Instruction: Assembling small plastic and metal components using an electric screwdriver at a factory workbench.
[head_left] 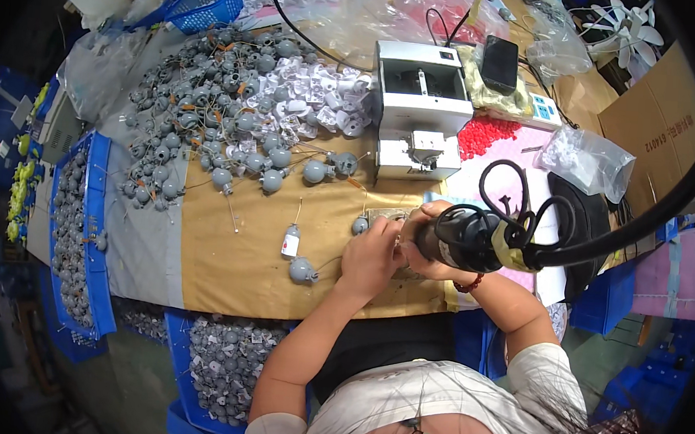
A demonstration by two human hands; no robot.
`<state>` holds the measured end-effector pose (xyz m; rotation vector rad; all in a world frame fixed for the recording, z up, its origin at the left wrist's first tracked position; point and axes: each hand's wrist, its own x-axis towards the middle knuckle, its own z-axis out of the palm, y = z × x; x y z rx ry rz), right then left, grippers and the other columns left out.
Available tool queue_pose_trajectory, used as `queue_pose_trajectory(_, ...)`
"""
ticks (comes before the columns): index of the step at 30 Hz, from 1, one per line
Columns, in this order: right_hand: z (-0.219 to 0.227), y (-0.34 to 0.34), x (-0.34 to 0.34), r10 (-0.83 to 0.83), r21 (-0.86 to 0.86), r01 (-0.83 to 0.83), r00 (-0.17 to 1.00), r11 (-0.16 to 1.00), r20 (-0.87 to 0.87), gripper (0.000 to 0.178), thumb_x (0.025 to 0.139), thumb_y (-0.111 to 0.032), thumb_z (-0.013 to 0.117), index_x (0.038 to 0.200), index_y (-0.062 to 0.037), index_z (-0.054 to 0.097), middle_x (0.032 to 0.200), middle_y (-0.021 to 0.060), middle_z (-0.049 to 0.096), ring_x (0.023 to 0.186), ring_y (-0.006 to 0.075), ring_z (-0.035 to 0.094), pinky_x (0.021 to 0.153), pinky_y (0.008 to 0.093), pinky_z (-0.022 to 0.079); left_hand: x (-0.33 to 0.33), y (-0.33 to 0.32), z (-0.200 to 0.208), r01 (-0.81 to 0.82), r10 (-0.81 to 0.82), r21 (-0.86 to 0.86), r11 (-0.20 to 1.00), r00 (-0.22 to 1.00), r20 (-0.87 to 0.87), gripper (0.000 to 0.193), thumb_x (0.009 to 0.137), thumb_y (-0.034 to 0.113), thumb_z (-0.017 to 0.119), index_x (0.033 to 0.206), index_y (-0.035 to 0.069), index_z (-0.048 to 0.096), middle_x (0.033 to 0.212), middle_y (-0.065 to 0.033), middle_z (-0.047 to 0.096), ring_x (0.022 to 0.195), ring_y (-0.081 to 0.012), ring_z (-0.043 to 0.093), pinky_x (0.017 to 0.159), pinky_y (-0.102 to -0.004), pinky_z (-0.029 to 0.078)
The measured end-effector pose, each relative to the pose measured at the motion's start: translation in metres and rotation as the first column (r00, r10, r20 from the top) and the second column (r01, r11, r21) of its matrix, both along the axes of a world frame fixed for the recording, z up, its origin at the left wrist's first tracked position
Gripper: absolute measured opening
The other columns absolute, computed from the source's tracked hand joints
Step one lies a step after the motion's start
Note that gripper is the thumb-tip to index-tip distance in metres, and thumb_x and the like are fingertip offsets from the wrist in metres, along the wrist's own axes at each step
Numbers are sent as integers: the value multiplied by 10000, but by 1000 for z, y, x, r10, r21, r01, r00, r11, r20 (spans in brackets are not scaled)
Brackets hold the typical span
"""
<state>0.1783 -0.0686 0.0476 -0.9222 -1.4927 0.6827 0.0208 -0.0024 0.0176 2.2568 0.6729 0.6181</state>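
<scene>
My left hand (pixel 370 257) is closed, its fingertips pinched together close to my right hand; what they hold is hidden. My right hand (pixel 429 263) wraps round the front end of a black, corded cylindrical tool (pixel 467 240), which looks like an electric screwdriver and covers part of that hand. Under my fingertips lies a flat block (pixel 386 214), mostly hidden. A small grey ball-shaped part (pixel 360 225) sits just beyond my left hand. To its left are a grey ball-shaped housing (pixel 303 270) with a wire and a small grey bottle with a white label (pixel 291 241).
Grey ball housings with wires (pixel 202 102) and white plastic parts (pixel 324 94) are heaped at the far left. A white machine (pixel 420 101) stands ahead, beside red pieces (pixel 482 136) and a phone (pixel 499 65). Blue trays (pixel 101 256) hold more housings. A thick black cable (pixel 620 236) arches at right.
</scene>
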Motion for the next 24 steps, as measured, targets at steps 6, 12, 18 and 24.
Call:
queue_pose_trajectory(6,17,2,-7,-165,20,165,966,986,201,576,824,46,665,1311,-93,391,957,50,612,810,126,608,782,296,506,1,0,-12,-15,17,69,997,999,-28,445,768,147,734,1169,144,542,997,-83,554,773,-354,639,627,-489,508)
queue_pose_trajectory(12,28,6,2,-392,-276,339,905,899,-165,339,830,2,715,1133,-20,565,876,31,621,779,115,601,724,293,515,3,-2,5,-75,71,-13,997,976,-206,387,804,170,736,1155,99,589,1119,-86,581,894,-347,651,706,-466,528)
queue_pose_trajectory(18,10,8,75,-739,-265,709,673,654,-23,451,964,-111,646,1365,-21,461,1023,21,603,846,78,593,719,229,493,2,-4,0,-65,60,-43,997,992,-110,342,819,128,747,1135,91,622,1131,-72,624,825,-288,668,720,-403,542)
queue_pose_trajectory(24,-9,-32,39,-653,72,698,622,712,431,387,839,-25,692,1220,-28,629,1245,184,585,1159,352,542,1002,429,416,-5,-8,-8,-19,19,-28,999,1000,-7,297,843,115,729,1126,90,642,1081,-70,655,938,-299,656,772,-402,535)
